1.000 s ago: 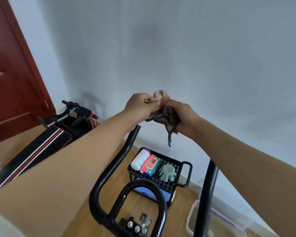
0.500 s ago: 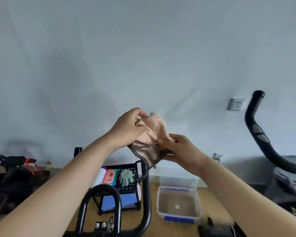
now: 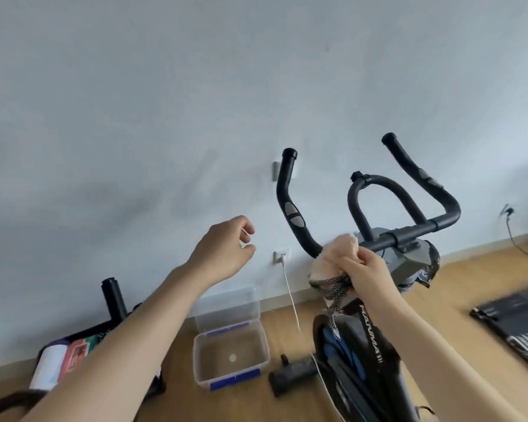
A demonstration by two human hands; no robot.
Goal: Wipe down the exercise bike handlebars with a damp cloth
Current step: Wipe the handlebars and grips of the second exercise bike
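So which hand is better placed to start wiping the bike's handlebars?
Right. The right hand grips the cloth close by the lower bend of the handlebars, while the left hand hangs in the air beside them, holding nothing.

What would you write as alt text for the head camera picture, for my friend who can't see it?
A person's right hand grips a peach cloth at the black handlebars of an exercise bike. Their left hand hangs in the air, fingers loosely curled, holding nothing. A clear plastic box sits on the wooden floor below.
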